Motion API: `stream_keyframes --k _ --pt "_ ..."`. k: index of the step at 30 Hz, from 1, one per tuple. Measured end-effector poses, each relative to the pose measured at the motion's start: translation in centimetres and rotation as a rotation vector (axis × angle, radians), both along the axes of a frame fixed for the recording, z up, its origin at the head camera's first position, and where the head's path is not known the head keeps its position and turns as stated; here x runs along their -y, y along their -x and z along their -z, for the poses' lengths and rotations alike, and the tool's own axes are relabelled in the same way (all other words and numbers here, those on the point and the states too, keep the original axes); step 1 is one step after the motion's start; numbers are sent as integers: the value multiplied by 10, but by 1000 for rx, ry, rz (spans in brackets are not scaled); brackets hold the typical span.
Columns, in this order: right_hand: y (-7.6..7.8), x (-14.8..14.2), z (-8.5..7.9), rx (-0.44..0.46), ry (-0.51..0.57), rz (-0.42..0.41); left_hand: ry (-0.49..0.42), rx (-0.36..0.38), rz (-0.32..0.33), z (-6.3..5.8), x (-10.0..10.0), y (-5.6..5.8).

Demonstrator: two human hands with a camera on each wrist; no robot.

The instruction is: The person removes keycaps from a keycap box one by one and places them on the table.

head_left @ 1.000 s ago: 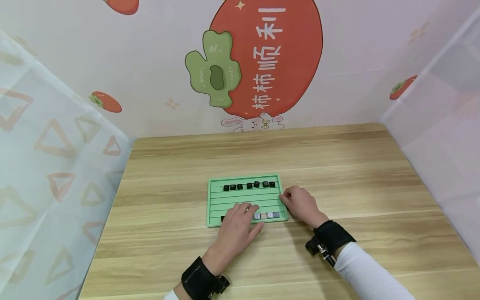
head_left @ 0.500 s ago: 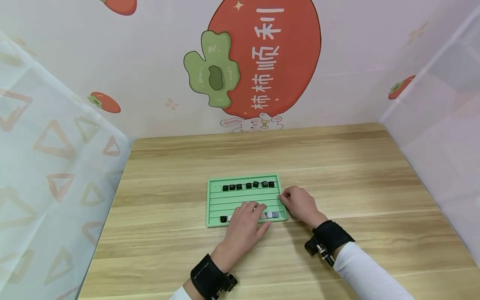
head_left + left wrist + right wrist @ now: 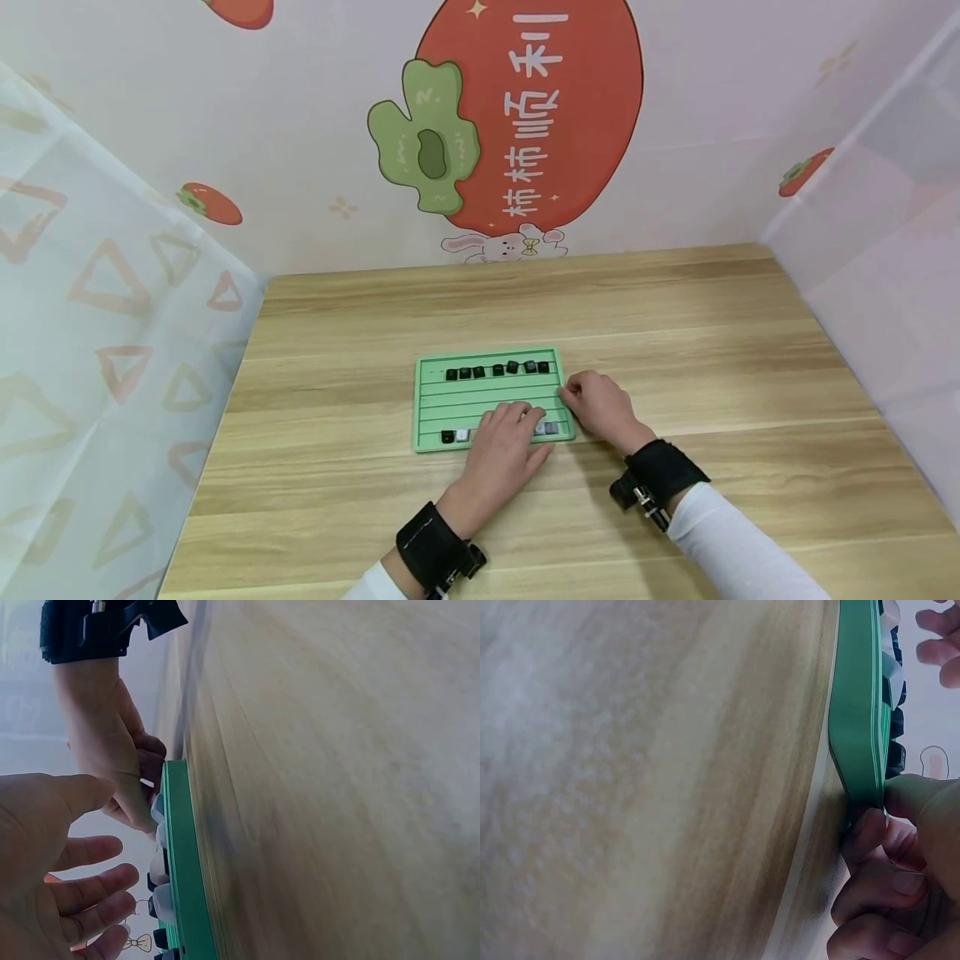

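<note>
A green ridged tray (image 3: pixel 480 397) lies on the table. Black keycaps (image 3: pixel 478 372) line its far row. Along the near row, a black keycap (image 3: pixel 447 437) and a white keycap (image 3: pixel 462 435) show at the left end, grey-white keycaps (image 3: pixel 552 428) at the right; my left hand (image 3: pixel 506 450) hides the middle ones. Its fingers are loosely spread over that row, and in the left wrist view they hold nothing. My right hand (image 3: pixel 600 408) pinches the tray's right edge, thumb (image 3: pixel 911 796) on top and curled fingers (image 3: pixel 877 889) beside and below, seen in the right wrist view.
The wood-grain table (image 3: pixel 337 358) extends around the tray on all sides. A printed backdrop (image 3: pixel 300 125) stands behind it, with white patterned sheets at left (image 3: pixel 127 333) and right (image 3: pixel 885 275). Black camera straps (image 3: pixel 660 475) wrap both wrists.
My left hand has slid right along the near row, uncovering the black and white keycaps at its left end and covering more at the right. My right hand stays at the tray's edge.
</note>
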State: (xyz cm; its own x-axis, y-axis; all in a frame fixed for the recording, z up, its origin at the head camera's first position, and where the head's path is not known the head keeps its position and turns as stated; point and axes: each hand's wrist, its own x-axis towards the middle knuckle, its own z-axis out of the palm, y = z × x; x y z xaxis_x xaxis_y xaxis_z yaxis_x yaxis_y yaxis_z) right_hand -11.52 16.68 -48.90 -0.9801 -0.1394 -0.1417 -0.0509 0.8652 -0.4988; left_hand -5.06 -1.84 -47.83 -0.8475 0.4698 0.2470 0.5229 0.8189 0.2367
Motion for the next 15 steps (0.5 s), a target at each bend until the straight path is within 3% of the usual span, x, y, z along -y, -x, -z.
stream_keyframes --k 15 --pt "-1 0 1 -20 14 -2 58 -5 12 1 -13 6"
